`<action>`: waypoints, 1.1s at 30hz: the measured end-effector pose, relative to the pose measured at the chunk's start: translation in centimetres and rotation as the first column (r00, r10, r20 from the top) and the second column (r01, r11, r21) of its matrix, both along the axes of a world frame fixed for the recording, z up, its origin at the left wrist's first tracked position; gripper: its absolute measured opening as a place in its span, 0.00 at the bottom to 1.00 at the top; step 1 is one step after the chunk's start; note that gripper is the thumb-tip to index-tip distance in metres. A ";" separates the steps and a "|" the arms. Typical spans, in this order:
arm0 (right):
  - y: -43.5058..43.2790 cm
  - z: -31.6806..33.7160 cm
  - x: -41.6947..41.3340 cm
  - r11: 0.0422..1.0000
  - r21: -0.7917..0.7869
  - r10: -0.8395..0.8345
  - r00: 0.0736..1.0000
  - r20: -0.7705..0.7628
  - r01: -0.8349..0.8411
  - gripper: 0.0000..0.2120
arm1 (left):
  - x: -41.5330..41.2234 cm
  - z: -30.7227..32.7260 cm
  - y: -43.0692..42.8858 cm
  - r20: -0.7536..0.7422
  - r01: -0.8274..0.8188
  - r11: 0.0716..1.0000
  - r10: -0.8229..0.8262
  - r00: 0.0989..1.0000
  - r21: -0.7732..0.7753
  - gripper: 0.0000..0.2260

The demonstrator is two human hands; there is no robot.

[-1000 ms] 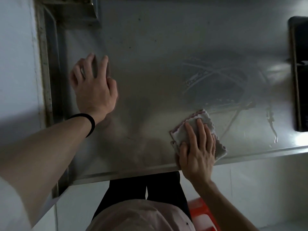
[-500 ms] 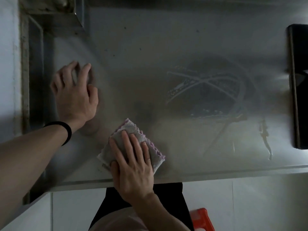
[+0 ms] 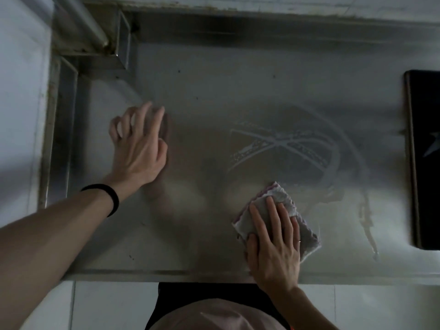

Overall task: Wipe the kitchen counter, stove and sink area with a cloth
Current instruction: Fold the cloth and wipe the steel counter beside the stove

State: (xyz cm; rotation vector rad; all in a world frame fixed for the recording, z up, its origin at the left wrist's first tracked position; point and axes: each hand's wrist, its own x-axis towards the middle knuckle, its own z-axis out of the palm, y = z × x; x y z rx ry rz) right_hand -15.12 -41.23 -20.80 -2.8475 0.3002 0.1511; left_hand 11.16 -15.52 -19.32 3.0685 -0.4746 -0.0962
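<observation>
A stainless steel counter (image 3: 214,91) fills the view, with wet streaks (image 3: 285,144) across its right half. A folded grey cloth with a pinkish scalloped edge (image 3: 278,198) lies near the front edge. My right hand (image 3: 273,244) presses flat on the cloth, fingers straight. My left hand (image 3: 140,144), a black band on its wrist, rests on the bare steel to the left with spread fingertips touching the surface and holds nothing.
The black stove edge (image 3: 423,160) sits at the far right. A raised steel box and pipe (image 3: 95,44) occupy the back left corner. A white wall (image 3: 21,103) runs along the left, and a steel lip (image 3: 142,272) marks the counter's front edge.
My right hand slid the cloth left along the front edge, then back to the right. My left hand stayed resting on the counter.
</observation>
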 end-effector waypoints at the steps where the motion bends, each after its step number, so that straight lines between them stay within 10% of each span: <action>1: 0.1 0.0 0.0 1.000 0.001 0.003 1.000 0.001 -0.003 0.28 | 0.2 0.0 -1.3 -0.002 0.001 1.000 -0.001 1.000 -0.012 0.30; 10: 0.5 -0.2 4.1 0.997 0.011 0.071 0.997 0.017 -0.072 0.28 | 0.3 -2.4 -7.1 0.051 -0.189 0.980 0.192 0.980 -0.068 0.29; 23: -1.9 -0.9 32.9 0.996 0.078 0.028 0.991 0.132 -0.039 0.26 | 0.9 -3.1 -7.3 0.095 -0.223 0.973 0.228 0.969 -0.062 0.28; 33: -0.6 -0.5 20.1 0.990 0.039 0.128 0.983 0.134 -0.134 0.25 | 0.5 -2.7 -7.4 0.078 -0.210 0.975 0.216 0.973 -0.078 0.29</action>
